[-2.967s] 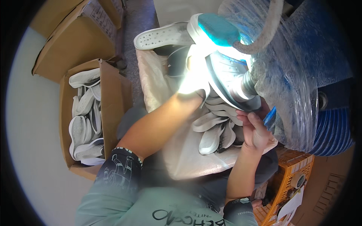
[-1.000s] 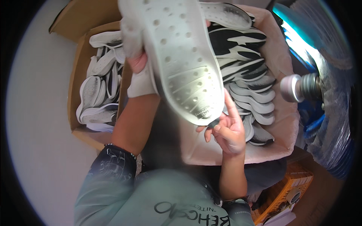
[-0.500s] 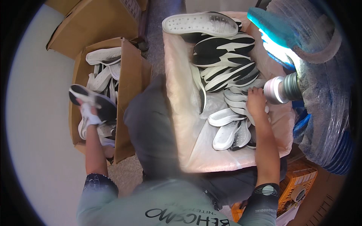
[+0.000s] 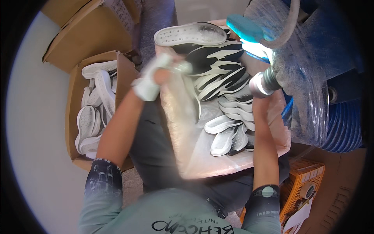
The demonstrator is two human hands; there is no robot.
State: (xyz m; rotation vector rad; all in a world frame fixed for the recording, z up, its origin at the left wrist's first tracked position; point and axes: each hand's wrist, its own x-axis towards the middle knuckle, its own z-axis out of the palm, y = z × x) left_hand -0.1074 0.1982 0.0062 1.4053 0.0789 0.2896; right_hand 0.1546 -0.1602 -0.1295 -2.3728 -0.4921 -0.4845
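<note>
My left hand (image 4: 161, 74), in a white wrap or partial glove, is smeared by motion over the left edge of the pink-lined bin (image 4: 210, 169). It is nearest to the black-and-white shoe soles (image 4: 216, 58) stacked there; whether it holds anything is unclear. My right hand (image 4: 261, 100) reaches to the bin's right side, its fingers hidden behind a lit round nozzle (image 4: 260, 85). Beside that wrist lie grey-white soles (image 4: 235, 109) in an overlapping row. A studded white sole (image 4: 191, 34) lies across the bin's far end.
An open cardboard box (image 4: 72, 117) with several white soles (image 4: 104, 91) stands at left, a larger carton (image 4: 89, 35) behind it. Plastic-wrapped machinery (image 4: 307, 78) with a teal-topped lamp (image 4: 243, 29) and blue ribbed hose (image 4: 343, 128) crowds the right. An orange crate (image 4: 300, 183) sits lower right.
My left hand has left the cardboard box and swung right to the bin; the dark-bottomed sole it held there no longer shows clearly. My right hand is now mostly behind the nozzle. The view has shifted.
</note>
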